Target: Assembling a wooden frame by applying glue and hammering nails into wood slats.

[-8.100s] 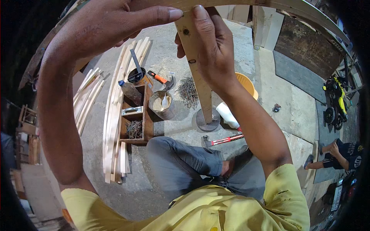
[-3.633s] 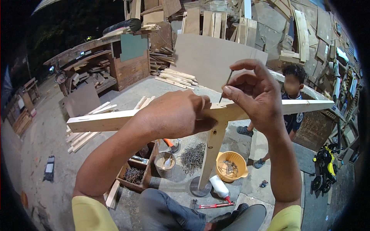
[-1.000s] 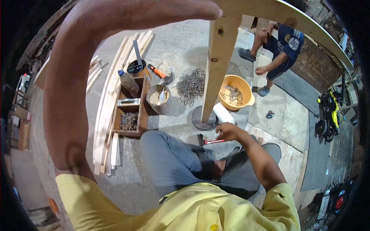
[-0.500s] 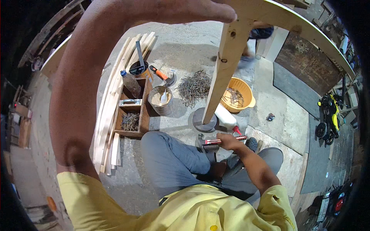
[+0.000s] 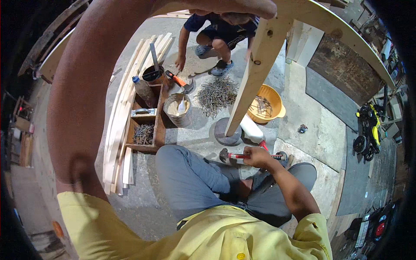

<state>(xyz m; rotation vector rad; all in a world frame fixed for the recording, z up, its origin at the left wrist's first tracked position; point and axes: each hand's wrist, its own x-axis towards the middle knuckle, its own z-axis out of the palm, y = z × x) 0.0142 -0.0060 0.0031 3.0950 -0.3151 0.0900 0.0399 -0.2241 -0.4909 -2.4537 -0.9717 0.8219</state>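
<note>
My raised left hand (image 5: 249,6) reaches the top edge, its thumb against a pale wooden frame (image 5: 265,47); its other fingers are hidden, but it appears to grip the frame. One leg of the frame slants down to a dark round block (image 5: 225,131) on the floor. In front of my lap my right hand (image 5: 258,157) is closed round the red and black handle of a hammer (image 5: 234,156), its head pointing left. Just beyond lie a white glue bottle (image 5: 251,129) with a red tip and a yellow basin (image 5: 274,104) with some nails.
A nail pile (image 5: 216,96) lies ahead, beside an orange-handled hammer (image 5: 178,81). Left of it stand a can of tan paste (image 5: 178,118), a wooden toolbox (image 5: 159,130) and long pale strips (image 5: 123,117). Another person (image 5: 219,32) crouches beyond, one hand near the floor.
The other person has come into fuller view, crouching behind the nail pile and reaching down. My right hand's hammer has turned slightly. The frame's upper end has shifted a little right.
</note>
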